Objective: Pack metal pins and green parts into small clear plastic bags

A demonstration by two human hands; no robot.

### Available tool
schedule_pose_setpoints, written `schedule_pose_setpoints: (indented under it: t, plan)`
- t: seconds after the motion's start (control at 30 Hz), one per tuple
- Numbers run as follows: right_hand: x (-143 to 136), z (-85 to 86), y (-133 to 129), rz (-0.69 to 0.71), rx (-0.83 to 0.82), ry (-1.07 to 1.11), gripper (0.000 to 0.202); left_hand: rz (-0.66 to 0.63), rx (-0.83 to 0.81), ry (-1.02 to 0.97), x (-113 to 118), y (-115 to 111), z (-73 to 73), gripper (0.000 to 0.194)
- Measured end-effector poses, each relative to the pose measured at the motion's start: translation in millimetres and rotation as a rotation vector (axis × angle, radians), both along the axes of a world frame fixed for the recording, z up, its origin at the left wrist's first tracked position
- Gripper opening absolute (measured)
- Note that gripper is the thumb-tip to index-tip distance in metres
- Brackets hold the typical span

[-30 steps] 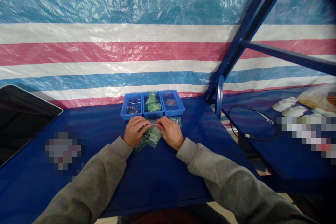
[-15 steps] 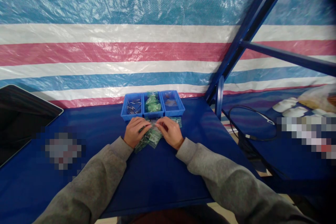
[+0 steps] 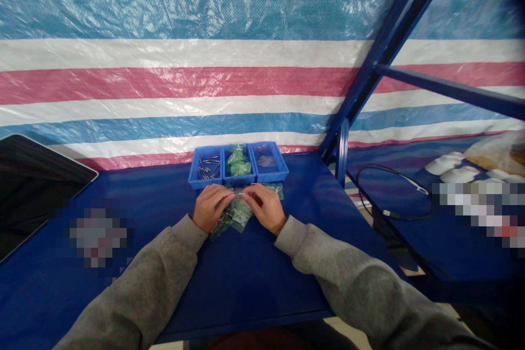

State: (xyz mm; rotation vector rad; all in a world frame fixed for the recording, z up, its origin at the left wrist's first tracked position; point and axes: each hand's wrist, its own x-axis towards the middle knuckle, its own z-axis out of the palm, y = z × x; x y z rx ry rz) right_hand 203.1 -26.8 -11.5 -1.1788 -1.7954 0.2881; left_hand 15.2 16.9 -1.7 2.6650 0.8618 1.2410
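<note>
My left hand point(image 3: 211, 205) and my right hand point(image 3: 265, 205) are close together over the table, thumbs and forefingers pinched at the two sides of a small clear plastic bag point(image 3: 238, 197). The fingers partly hide its edge. Green-tinted plastic bags point(image 3: 241, 217) lie flat below the hands, some with dark thin pieces showing inside. Just beyond stand three joined blue bins. The left bin point(image 3: 196, 180) holds several slim metal rods point(image 3: 209, 171), the middle bin point(image 3: 239, 180) crumpled green bags point(image 3: 239, 168), and the right bin point(image 3: 279, 176) small clear and brownish pieces.
A dark screen-like panel point(image 3: 36, 191) stands at the left of the blue table point(image 3: 246, 295). A blurred-out item lies at the left. Blue metal posts point(image 3: 369, 76) rise at the right, beside a second surface with a black cable point(image 3: 361, 197) and white items point(image 3: 445, 164). Striped sheeting hangs behind.
Both hands stay almost in place; the fingertips shift only slightly at the bag's edge. The bins and the bags on the table have not moved.
</note>
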Motion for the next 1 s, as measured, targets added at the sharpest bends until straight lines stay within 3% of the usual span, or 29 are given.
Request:
schedule_pose_setpoints:
  t: [0.67,1.0]
  plan:
    - [1,-3.9,3,0.051,0.004,-0.055,0.022,-0.072,-0.038,-0.106,2,-6,5.8,0.014]
    - [0,-3.6,2,0.000,-0.004,-0.049,0.027,-0.025,-0.093,-0.147,3,-10,8.8,0.008]
